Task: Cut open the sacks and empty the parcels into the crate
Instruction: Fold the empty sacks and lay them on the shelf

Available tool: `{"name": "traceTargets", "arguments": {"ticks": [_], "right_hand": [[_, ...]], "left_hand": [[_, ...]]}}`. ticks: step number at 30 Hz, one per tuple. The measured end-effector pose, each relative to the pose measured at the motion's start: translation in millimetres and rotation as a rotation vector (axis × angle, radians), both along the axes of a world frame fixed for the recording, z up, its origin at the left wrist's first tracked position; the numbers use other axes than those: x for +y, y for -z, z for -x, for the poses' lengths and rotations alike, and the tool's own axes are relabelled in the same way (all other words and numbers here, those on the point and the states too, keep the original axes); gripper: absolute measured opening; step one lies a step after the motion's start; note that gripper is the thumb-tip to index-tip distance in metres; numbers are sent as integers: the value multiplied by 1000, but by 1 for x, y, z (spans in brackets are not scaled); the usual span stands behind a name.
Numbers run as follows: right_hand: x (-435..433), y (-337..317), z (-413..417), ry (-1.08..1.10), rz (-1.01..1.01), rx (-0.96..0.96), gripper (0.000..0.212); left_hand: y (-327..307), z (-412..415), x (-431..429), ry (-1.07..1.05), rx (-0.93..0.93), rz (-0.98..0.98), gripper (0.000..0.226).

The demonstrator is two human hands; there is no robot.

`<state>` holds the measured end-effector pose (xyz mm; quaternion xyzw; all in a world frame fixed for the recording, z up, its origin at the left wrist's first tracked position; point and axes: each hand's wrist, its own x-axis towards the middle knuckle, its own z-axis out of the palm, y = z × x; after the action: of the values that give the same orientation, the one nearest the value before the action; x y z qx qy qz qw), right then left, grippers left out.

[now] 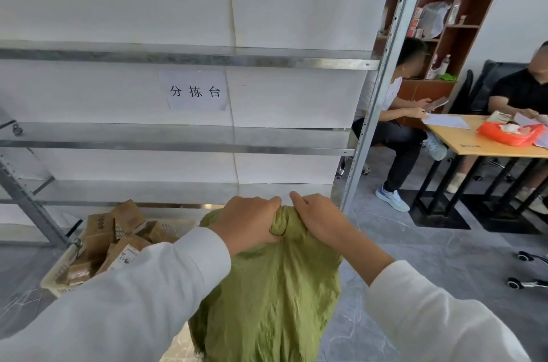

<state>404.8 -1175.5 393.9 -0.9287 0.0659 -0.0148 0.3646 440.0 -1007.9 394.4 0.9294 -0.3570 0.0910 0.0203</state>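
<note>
A crinkled green sack (267, 296) hangs in front of me, bunched at its top. My left hand (246, 220) and my right hand (318, 219) both grip that bunched top, side by side, fingers closed on the fabric. Both arms wear white sleeves. To the lower left stands a pale yellow plastic crate (56, 275) heaped with several brown cardboard parcels (118, 234). The sack's lower part runs out of the frame; what is inside it is hidden.
A metal shelf rack (189, 59) with white backing and a paper sign stands straight ahead. Its upright post (376, 112) is just right of the sack. Two people sit at a wooden table (480, 148) to the right. The floor is grey tile.
</note>
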Motion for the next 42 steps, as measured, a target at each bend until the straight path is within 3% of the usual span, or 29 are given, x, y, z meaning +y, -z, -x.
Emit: {"name": "traceTargets", "arguments": {"ticks": [4,7,10,13,17,20,22,23,25,28,30,33,35,38,42], "right_hand": [[2,4,17,-143,680,-428,48],[4,12,22,-223,715,-500,59],[2,17,20,-190,640,-612,51],[-1,14,9,-218,572,-493,45],[1,16,-8,-248,573,-207,42],[0,19,-18,-150,101,41,53],[0,22,-19,-107,-176,211,50],[2,22,-17,-94,-221,262,49],[9,26,-12,-112,-140,225,46],[18,26,0,-207,378,-144,36],[23,23,9,-285,495,-414,35],[26,30,22,-307,633,-599,48],[24,34,26,-255,592,-652,49],[24,36,21,-204,409,-468,47],[18,42,9,-70,-122,-98,54]], "left_hand": [[-4,-7,9,-181,428,189,35],[-14,-15,15,-235,852,309,41],[-15,-11,13,-161,1003,280,51],[-13,-3,10,-124,892,257,69],[-3,7,16,-113,466,47,94],[18,15,19,-61,177,-81,111],[30,16,21,-68,25,-57,97],[33,14,23,-67,-27,-28,85],[34,10,28,-58,-13,19,65],[26,2,33,-103,220,96,54],[15,-7,34,-149,421,168,49],[-3,-17,36,-142,689,204,42],[-10,-16,34,-115,848,145,46],[-16,-3,27,-109,913,94,64],[-10,20,25,-23,326,-119,108]]}}
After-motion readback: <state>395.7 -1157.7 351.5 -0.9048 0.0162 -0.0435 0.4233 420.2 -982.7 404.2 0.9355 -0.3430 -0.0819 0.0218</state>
